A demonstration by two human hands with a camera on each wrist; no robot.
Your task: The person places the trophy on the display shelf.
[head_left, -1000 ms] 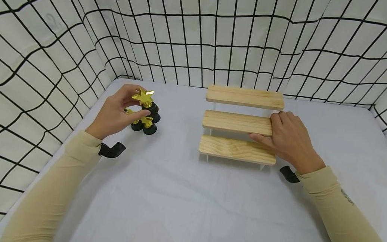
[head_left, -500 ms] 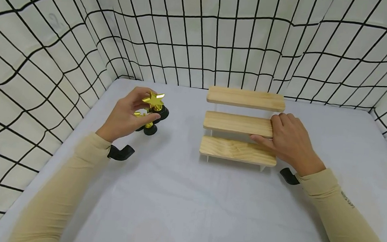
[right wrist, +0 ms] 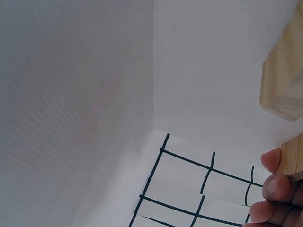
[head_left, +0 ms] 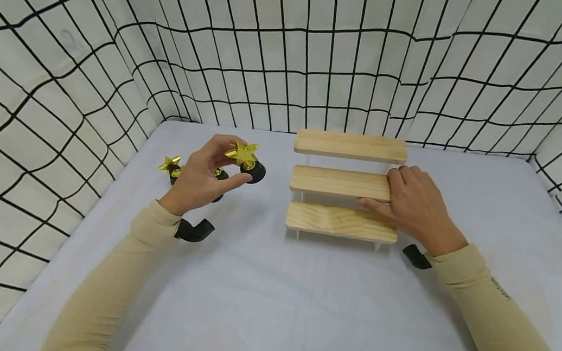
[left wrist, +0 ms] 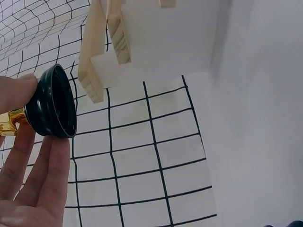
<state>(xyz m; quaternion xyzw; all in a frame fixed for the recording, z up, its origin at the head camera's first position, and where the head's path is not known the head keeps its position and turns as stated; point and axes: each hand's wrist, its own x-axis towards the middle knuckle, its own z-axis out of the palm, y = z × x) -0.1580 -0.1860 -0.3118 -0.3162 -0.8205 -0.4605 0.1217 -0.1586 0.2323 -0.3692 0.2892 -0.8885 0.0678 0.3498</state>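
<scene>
The left hand (head_left: pixel 202 176) has its fingers clamped on a gold star trophy (head_left: pixel 243 155), a second star trophy (head_left: pixel 170 164) left of them; the right hand (head_left: pixel 418 208) grips a wooden middle shelf (head_left: pixel 336 182).

Head view is evenly lit; soft shadows are cast on the white surface (head_left: pixel 272 305), lower left; wrist views are dimmer.

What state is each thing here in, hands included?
Left hand: pinching a trophy
Held star trophy: lifted, its hollow underside showing
Star trophy at far left: seemingly upright, base partly hidden
Trophies behind the left hand: mostly hidden, number unclear
Right hand: gripping the middle board's right end
Middle board: level
Three-tier wooden stand: upright
</scene>
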